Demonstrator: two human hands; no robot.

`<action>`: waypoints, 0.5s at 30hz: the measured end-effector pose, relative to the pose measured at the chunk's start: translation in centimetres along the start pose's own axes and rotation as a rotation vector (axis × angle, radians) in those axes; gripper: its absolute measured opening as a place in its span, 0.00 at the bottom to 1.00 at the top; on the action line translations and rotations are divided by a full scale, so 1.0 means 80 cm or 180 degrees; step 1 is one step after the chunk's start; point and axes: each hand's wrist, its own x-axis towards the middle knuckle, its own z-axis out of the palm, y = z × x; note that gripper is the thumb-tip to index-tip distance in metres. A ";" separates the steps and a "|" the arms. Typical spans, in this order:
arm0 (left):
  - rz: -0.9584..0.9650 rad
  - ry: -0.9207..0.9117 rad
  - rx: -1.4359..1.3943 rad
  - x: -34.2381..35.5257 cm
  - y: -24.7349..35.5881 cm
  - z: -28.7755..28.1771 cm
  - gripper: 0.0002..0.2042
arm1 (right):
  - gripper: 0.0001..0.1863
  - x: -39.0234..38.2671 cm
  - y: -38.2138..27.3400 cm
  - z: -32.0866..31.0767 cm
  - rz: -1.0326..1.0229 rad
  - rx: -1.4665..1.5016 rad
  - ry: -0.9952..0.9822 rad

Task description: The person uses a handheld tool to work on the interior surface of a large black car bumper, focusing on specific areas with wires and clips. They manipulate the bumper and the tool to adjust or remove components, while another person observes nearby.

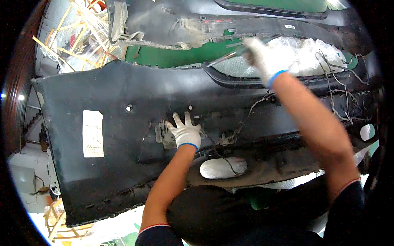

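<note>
A large black bumper cover (119, 86) lies inner side up in front of me. My left hand (186, 134), in a white glove with a blue cuff, rests on it with fingers spread, over the edge of a grey bracket (164, 135). My right hand (258, 57), gloved the same way, is raised above the far opening of the cover. Its fingers are closed round a long, thin metal tool (223, 59) pointing left; motion blur hides its kind. A thin dark cable (219, 151) runs from beside my left hand to an oval opening (213, 169).
A second dark bumper part (164, 24) lies beyond. Bubble wrap (303, 53) shows through the far opening. Loose wiring (347, 94) hangs at the right. A white paper label (93, 133) is stuck on the left. Wooden slats and clear plastic film (78, 37) are heaped at far left.
</note>
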 end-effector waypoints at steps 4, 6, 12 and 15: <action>0.0080 -0.0009 -0.0035 0.007 0.021 -0.021 0.19 | 0.17 -0.031 0.100 0.052 -0.0189 0.0642 0.0668; -0.0048 -0.0194 0.0131 -0.008 0.011 -0.027 0.22 | 0.10 -0.093 0.126 0.070 0.0343 0.1091 0.0384; -0.0116 0.0762 -0.0115 -0.020 0.009 0.004 0.32 | 0.07 -0.094 0.193 0.046 0.0486 0.1410 0.0830; -0.0226 0.0828 -0.0283 -0.015 -0.006 0.013 0.45 | 0.08 -0.072 0.185 0.041 0.0554 0.1512 0.0770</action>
